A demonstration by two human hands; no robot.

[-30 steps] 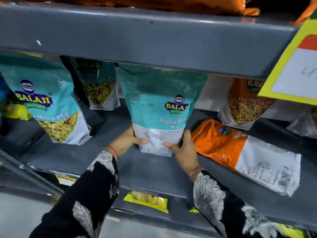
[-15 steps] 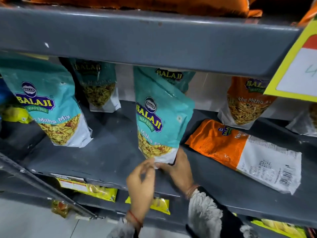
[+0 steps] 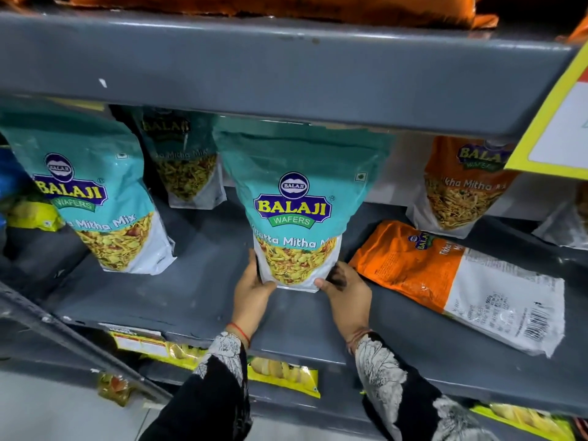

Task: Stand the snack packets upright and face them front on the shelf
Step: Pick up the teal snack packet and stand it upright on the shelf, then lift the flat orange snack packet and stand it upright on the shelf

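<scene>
Left hand: my left hand (image 3: 254, 289) is wrapped narrow around the lower left corner of the teal packet (image 3: 296, 202), thumb on the front face, the other fingers hidden behind it.
Right hand: my right hand (image 3: 346, 294) grips the lower right corner the same way, thumb tip on the white bottom hem.
Packet held: it stands upright between my two hands with its logo facing me, its base on the grey shelf (image 3: 197, 300), just ahead of my knuckles and its top tucked under the shelf above (image 3: 286, 68).
Feel, my guess: a filled stand-up pouch, light to middling in weight, soft-walled with loose mix that shifts; the film looks glossy, so I expect it to be slippery under a fingertip pinch.
Where I would hold: low at both bottom corners, as now, where the gusset is stiffest; squeezing mid-body would likely buckle it and crush the snack.
Next packet: the orange packet (image 3: 458, 281) lies flat, back side up, just to the right of my right hand. I would take it by its two long edges, since it looks floppy when lifted by one end.
Already standing: another teal packet (image 3: 92, 202) well to the left of my left hand, and an orange standing packet (image 3: 461, 189) beyond my right hand at the back.
Risk: letting go before the base sits flat may tip the pouch forward.
</scene>
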